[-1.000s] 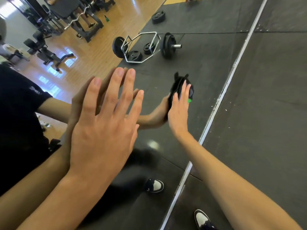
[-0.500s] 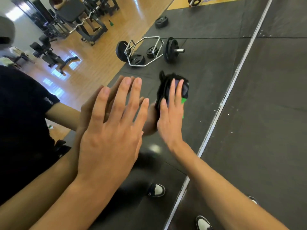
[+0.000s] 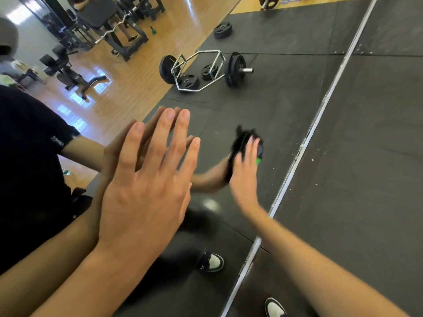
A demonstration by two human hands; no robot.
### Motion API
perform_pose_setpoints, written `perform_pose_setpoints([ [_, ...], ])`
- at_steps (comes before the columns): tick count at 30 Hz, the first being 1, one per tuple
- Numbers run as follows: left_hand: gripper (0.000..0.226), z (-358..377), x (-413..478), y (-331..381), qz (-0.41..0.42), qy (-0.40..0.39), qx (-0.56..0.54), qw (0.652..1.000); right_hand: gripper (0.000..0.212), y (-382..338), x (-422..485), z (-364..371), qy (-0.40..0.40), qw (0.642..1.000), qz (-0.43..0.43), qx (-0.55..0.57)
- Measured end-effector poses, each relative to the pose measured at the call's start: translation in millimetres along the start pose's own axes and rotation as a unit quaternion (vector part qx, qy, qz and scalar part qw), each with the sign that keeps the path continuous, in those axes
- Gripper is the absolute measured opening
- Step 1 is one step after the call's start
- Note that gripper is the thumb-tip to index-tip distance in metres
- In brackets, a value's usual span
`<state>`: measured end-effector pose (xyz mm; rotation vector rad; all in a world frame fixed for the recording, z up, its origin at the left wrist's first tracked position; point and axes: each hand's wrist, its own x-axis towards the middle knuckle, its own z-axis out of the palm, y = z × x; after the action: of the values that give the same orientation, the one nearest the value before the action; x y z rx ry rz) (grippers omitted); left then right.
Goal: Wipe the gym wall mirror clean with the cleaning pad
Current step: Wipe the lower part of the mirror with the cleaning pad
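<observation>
Our left hand (image 3: 146, 186) lies flat on the mirror (image 3: 263, 104), fingers straight and a little spread, holding nothing; its reflection meets it fingertip to fingertip. Our right hand (image 3: 246, 179) presses the pad (image 3: 240, 143) against the glass w/ straight fingers laid over it, to the right of the left hand and near the mirror's metal edge strip (image 3: 320, 115). The pad is dark w/ a small green bit at its right side (hand and pad are both motion-blurred, so we can't make out the pad's shape or how the thumb sits). Most of the pad is hidden behind the fingers. In the reflection we see a hex bar (image 3: 201, 69) w/ plates on black mats, a loose plate (image 3: 223, 30), benches on the wood floor, and a black-and-white shoe (image 3: 212, 261). Another shoe (image 3: 274, 307) is cut off at the bottom edge. Pale specks dot the glass near the strip.
</observation>
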<state>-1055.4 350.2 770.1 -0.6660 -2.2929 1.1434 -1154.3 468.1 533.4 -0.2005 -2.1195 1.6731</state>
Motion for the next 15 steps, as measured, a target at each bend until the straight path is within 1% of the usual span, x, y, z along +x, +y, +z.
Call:
perform_pose_setpoints([
  [2,0.069,-0.1,-0.5,0.0,0.003,-0.001,0.001,1.0,0.05,2.7,55.5,-11.7,0.004,0.99,0.135,0.031],
  [3,0.069,0.2,-1.0,0.0,0.003,-0.001,0.004,1.0,0.052,-1.4,61.2,-14.9,0.006,0.986,0.163,0.041],
  [4,0.069,0.5,-1.1,-0.6,0.003,-0.001,0.01,1.0,0.053,-10.3,54.4,-17.3,0.008,0.986,0.157,0.057],
  [7,0.063,1.5,-2.4,-0.9,0.012,0.001,0.023,1.0,0.053,-31.7,9.9,-21.8,-0.007,0.993,0.073,0.087],
  [8,0.063,1.6,-1.9,-1.6,0.016,0.0,0.02,1.0,0.051,-31.2,1.2,-20.2,-0.014,0.994,0.062,0.094],
  [11,0.067,-0.9,1.1,-0.9,0.004,-0.02,-0.022,1.0,0.053,-22.3,5.0,-18.2,-0.028,0.988,0.106,0.109],
  [15,0.066,-12.0,19.5,13.8,-0.023,-0.019,-0.108,0.994,0.053,-16.7,9.3,-15.3,-0.024,0.989,0.101,0.102],
])
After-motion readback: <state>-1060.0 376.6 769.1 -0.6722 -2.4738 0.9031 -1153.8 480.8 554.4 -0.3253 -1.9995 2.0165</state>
